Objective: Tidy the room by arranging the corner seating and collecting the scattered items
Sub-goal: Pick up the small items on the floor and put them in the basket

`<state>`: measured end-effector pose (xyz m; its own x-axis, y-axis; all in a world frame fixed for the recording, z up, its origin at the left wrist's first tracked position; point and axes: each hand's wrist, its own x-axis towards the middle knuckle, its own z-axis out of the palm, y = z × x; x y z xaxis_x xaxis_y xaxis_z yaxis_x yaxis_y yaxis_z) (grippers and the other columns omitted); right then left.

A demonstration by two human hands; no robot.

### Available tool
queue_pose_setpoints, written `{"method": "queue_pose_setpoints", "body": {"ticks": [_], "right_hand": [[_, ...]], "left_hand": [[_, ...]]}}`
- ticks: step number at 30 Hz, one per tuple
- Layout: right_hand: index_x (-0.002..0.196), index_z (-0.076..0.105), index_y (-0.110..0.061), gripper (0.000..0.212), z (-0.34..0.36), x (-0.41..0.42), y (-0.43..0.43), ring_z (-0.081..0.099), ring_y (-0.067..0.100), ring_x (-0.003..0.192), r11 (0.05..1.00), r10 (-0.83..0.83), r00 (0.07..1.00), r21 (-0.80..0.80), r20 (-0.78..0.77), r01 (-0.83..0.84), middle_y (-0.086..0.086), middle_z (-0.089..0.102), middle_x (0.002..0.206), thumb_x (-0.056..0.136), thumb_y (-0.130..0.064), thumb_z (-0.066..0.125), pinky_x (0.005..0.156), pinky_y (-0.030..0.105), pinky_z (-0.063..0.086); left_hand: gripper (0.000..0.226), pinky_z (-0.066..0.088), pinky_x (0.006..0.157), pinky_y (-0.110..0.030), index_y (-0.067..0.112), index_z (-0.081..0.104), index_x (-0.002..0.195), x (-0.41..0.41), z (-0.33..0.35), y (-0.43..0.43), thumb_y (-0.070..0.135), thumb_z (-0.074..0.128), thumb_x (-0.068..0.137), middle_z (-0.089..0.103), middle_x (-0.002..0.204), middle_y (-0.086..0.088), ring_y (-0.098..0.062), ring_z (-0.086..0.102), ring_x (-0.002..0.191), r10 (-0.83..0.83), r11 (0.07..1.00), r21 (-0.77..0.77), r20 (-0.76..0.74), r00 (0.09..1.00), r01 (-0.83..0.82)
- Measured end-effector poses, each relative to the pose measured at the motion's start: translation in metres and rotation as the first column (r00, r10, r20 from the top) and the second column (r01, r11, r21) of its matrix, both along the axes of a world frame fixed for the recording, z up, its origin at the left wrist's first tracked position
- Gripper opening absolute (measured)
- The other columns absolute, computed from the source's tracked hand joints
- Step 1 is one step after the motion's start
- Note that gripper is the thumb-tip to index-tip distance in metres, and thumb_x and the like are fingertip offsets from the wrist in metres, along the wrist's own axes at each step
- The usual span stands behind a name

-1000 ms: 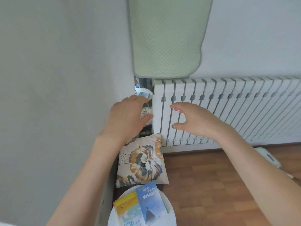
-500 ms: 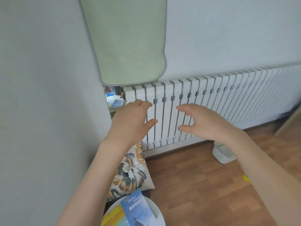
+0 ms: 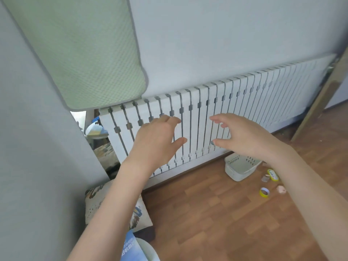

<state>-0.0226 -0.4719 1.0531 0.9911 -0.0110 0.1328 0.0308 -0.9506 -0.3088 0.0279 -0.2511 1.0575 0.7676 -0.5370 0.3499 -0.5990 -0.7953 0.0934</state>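
While both hands hover empty before the radiator cover (image 3: 216, 117), the left hand (image 3: 156, 142) and right hand (image 3: 243, 136) spread their fingers; a basket (image 3: 239, 166) sits below it.

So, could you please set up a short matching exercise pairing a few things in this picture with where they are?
Things:
1. white basket
2. tape roll
3. flowered cushion
4. green mat

Places:
A. upright in the corner, above the radiator's left end
B. on the floor by the radiator's foot
C. under the left forearm
D. on the wood floor, nearer the camera than the basket

Pairs: 1-B, 2-D, 3-C, 4-A
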Motion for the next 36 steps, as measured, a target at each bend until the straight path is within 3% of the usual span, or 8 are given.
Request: {"method": "queue_pose_setpoints", "body": {"ticks": [12,20,36], "right_hand": [[0.146,0.035,-0.031,0.066,-0.004,-0.044,-0.226,0.047,0.011,0.126,0.994,-0.1,0.995,-0.031,0.001,0.1,-0.009,0.041,0.146,0.088,-0.04,0.064,0.1,0.035,0.043],[0.144,0.037,-0.032,0.066,-0.002,-0.088,-0.347,0.047,0.009,0.127,0.974,-0.227,0.974,-0.019,0.013,0.227,-0.01,0.044,0.144,0.086,-0.04,0.066,0.1,0.033,0.041],[0.143,0.041,-0.028,0.065,-0.042,-0.093,-0.472,0.05,0.012,0.124,0.891,-0.448,0.893,0.055,-0.036,0.45,-0.007,0.049,0.139,0.085,-0.037,0.069,0.104,0.036,0.041]], "left_hand": [[0.055,0.042,0.084,-0.03,0.028,0.04,0.14,-0.02,-0.008,-0.232,0.053,0.049,0.092,0.047,0.139,0.01,-0.015,0.057,0.109,-0.12,0.993,-0.012,-0.068,0.99,0.119],[0.053,0.04,0.085,-0.03,0.029,0.041,0.138,-0.038,-0.009,-0.358,0.052,0.05,0.092,0.047,0.138,0.011,-0.015,0.057,0.105,-0.222,0.975,-0.005,-0.09,0.971,0.223],[0.052,0.042,0.088,-0.035,0.029,0.044,0.136,0.02,-0.031,-0.513,0.053,0.051,0.09,0.049,0.136,0.009,-0.018,0.057,0.108,-0.423,0.903,0.043,-0.093,0.901,0.428]]}}
